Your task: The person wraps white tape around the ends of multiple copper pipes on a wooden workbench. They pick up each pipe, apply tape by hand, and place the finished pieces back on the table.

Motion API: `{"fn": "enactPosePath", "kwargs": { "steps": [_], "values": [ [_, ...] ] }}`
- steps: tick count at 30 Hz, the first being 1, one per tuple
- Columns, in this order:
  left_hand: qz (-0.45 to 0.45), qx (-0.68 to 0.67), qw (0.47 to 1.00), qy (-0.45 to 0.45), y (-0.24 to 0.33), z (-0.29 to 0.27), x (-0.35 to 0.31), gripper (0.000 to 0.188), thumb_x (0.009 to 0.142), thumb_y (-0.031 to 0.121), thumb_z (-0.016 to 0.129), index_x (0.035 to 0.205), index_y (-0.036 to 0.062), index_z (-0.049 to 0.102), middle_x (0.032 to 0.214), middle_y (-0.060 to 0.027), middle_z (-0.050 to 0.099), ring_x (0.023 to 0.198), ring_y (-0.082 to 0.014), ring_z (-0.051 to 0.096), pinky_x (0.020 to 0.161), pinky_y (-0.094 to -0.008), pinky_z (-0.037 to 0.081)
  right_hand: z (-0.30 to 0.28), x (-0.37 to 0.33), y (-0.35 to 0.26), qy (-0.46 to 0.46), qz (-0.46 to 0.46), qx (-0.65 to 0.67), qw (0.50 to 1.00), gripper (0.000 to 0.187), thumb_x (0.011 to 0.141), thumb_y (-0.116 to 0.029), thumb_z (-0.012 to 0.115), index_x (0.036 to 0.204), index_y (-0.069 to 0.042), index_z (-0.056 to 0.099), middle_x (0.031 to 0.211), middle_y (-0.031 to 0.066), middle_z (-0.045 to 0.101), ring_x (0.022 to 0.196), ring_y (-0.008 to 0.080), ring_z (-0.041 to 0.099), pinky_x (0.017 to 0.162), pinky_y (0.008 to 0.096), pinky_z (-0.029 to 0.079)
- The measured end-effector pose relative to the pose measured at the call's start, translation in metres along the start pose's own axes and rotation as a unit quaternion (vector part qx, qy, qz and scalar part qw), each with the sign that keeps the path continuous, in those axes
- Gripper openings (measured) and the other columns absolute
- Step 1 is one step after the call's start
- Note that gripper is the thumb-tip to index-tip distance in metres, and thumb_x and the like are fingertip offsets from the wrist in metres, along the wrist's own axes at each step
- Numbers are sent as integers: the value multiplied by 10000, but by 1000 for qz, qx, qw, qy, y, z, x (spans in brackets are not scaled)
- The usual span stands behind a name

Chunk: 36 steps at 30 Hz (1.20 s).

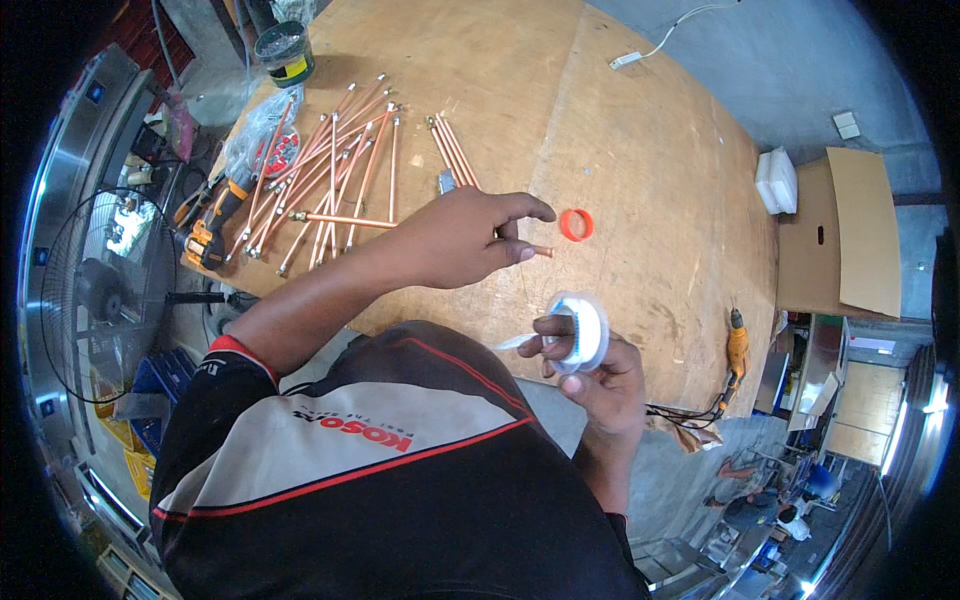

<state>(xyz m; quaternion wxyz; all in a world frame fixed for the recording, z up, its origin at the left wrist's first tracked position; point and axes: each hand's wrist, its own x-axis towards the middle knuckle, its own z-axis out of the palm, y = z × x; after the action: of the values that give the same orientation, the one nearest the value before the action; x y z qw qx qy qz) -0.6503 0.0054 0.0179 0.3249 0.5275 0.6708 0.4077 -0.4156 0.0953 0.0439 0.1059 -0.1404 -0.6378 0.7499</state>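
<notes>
I have the two hands apart. The left hand [465, 235] is closed around a copper tube [543, 252], index finger lifted; one end pokes out past the thumb, and I take the length showing left of the wrist to be the same piece. The right hand [605, 388], nearer the body, grips a white tape roll [592, 340], its loose tail [515, 342] trailing left; whether the fingers pass through the roll's centre I can't tell.

I'd expect the tube to be light, stiff and smooth, best held close behind its end so it can't twist. The tape should be soft, thin and slippery, so I'd hold the roll by its rim and handle the tail gently.

Just beyond the left fingertips, a red ring [576, 225] lies on the worktop [660, 180]; farther left is a heap of tubes [335, 175].
</notes>
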Motion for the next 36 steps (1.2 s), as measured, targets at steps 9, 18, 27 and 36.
{"fn": "enactPosePath", "kwargs": {
  "steps": [9, 18, 27, 36],
  "values": [
    [137, -47, 989, 13, -11, 34, 0, 313, 971, 182, 596, 1244, 29, 583, 832, -124, 651, 742, -193, 638, 692, -330, 492, -16, 2, -2, -17, 0, 170, 985, 584, 754, -216, 739, 1241, 68, 585, 1347, 304, 528, 842, 355, 718, 562, 289, 468],
    [69, -261, 962, -45, -24, 38, -6, 328, 1021, 222, 521, 1263, 8, 582, 1023, -107, 662, 1037, -167, 613, 873, -315, 491, -12, 10, 4, -18, 22, 188, 982, 799, 692, -258, 738, 1338, 121, 460, 1408, 281, 480, 850, 336, 711, 554, 290, 458],
    [129, -157, 979, 30, 0, 20, -10, 681, 667, 339, 892, 1220, 48, 621, 990, -105, 677, 880, -175, 648, 795, -315, 521, 2, 20, 10, 28, 28, 28, 999, 779, 737, -234, 726, 1370, 117, 437, 1253, 256, 571, 940, 281, 666, 645, 297, 470],
    [44, -296, 954, -5, 3, 18, -14, 667, 668, 289, 884, 1253, 78, 644, 606, 94, 451, 526, -7, 336, 494, -204, 278, 9, 23, -11, 87, -141, -310, 936, 418, 783, -143, 689, 1149, 58, 676, 1203, 238, 647, 1129, 328, 641, 965, 380, 485]
  ]
}}
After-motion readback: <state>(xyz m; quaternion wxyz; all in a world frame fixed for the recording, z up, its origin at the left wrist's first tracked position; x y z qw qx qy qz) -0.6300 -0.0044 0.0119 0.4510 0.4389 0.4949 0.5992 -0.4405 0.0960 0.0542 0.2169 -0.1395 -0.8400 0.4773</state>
